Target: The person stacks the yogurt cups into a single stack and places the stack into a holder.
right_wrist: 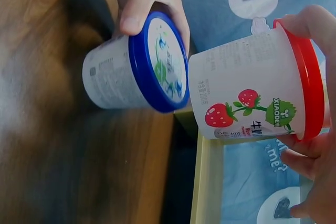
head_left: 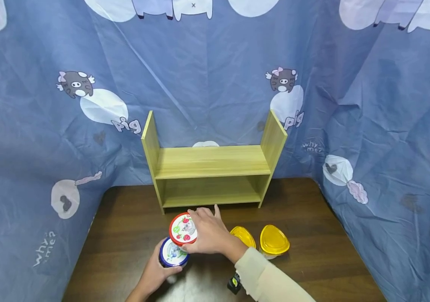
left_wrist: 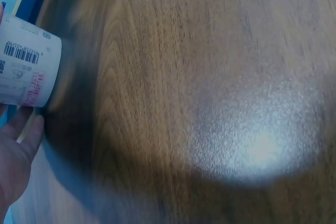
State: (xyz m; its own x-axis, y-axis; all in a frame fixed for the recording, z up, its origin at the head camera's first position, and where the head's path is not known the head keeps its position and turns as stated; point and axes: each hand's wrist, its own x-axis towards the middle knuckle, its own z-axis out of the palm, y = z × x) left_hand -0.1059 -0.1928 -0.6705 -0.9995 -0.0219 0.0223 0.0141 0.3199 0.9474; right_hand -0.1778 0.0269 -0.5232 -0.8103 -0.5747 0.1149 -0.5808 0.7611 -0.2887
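Note:
My left hand (head_left: 153, 270) grips a white paper ice cream tub with a blue lid (head_left: 174, 253), its fingers and thumb around the lid. In the right wrist view the blue-lidded tub (right_wrist: 115, 77) is held just over the brown table. My right hand (head_left: 212, 233) holds a second tub by its red lid (head_left: 182, 228); strawberries are printed on its side (right_wrist: 244, 90). The bottom of the red-lidded tub is right at the blue lid's edge. Only the barcode side of a white tub (left_wrist: 34, 61) shows in the left wrist view, with fingers below it.
A two-tier wooden shelf (head_left: 211, 161) stands at the back of the table (head_left: 116, 235). Two yellow-lidded containers (head_left: 274, 240) are on the right, one partly behind the right forearm. A small black object (head_left: 233, 284) lies near that sleeve. Blue patterned cloth surrounds the table.

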